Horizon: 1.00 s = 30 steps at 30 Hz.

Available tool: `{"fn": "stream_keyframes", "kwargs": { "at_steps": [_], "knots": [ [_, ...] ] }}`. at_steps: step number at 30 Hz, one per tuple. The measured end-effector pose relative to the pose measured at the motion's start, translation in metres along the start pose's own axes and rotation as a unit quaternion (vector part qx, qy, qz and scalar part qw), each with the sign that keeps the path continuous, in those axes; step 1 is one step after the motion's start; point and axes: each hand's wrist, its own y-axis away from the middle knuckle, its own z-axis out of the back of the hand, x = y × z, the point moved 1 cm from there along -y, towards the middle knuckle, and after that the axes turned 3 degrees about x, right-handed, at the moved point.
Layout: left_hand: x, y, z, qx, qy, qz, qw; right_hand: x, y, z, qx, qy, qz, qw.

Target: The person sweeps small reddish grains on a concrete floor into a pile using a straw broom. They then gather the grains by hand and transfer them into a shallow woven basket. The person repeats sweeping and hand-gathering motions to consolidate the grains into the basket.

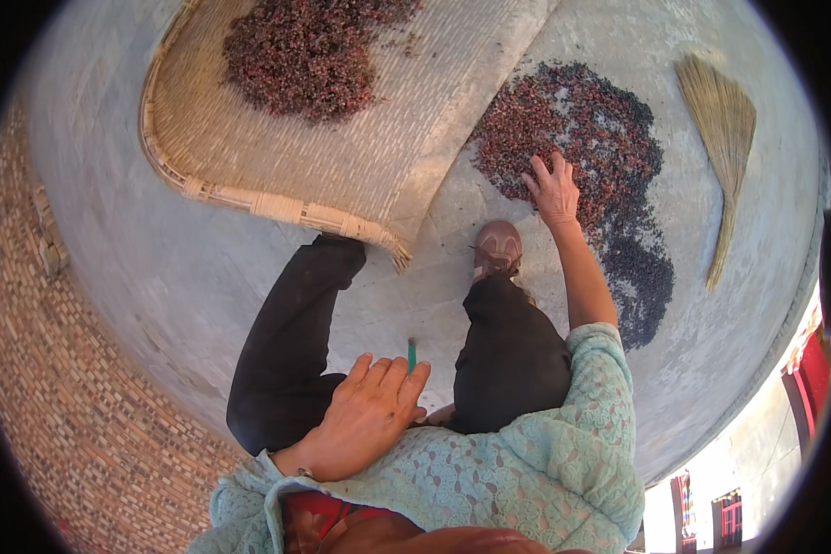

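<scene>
My right hand [556,191] reaches down to the near edge of a spread of small dark-red husks [545,120] on the concrete. Its fingers are apart and touch the husks. Small black seeds [642,286] lie mixed in at the right and trail toward me. Over my lap is my left hand [367,411], its back turned up. A thin green stick [413,355] with a brownish tip juts out between its fingers; the rest is hidden by the hand.
A large woven winnowing basket [240,185] lies at the upper left with a heap of dark-red husks [300,60] on it. A straw hand broom [722,138] rests on the concrete at the right. My shoe [498,247] stands between basket and spread. Brick paving [92,388] borders the left.
</scene>
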Motion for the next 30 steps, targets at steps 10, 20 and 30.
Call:
{"fn": "stream_keyframes", "kwargs": {
  "at_steps": [10, 20, 30],
  "knots": [
    [0.0, -0.001, 0.002, 0.008, 0.003, 0.005, 1.0, -0.022, -0.018, 0.0, -0.018, -0.578, -0.237, 0.781],
    [0.0, -0.001, 0.001, 0.014, -0.003, 0.01, 1.0, -0.019, -0.024, 0.016, 0.037, -0.907, -0.263, 0.326],
    [-0.004, -0.001, 0.003, 0.007, -0.015, 0.014, 1.0, -0.024, -0.02, 0.013, 0.059, -0.935, -0.228, 0.266]
  ]
}}
